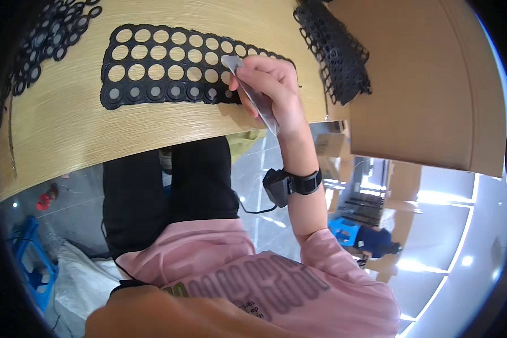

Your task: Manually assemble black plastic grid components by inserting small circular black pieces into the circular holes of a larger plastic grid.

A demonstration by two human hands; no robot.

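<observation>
My right hand (276,90) is closed round a thin, flat, greyish blade-like strip (259,102), held slanted over the table's near side. Its upper end pokes out past my thumb and fingers. Beneath and beside that hand lies a black rubber-like sheet (130,63) with rows of round holes. Wood shows through most of the holes, while rings with grey centres fill the nearest row. Part of the sheet is hidden by my right hand. Low in the view, very near the camera, my left arm or hand (163,312) appears as a blurred patch of skin; no fingers can be made out.
Loose black rings (48,36) are heaped at the table's far left. Several perforated black sheets (338,56) lie bunched at the right, against a large cardboard box (417,84). The wooden table (152,127) ends above my lap. A blue stool (31,259) stands lower left.
</observation>
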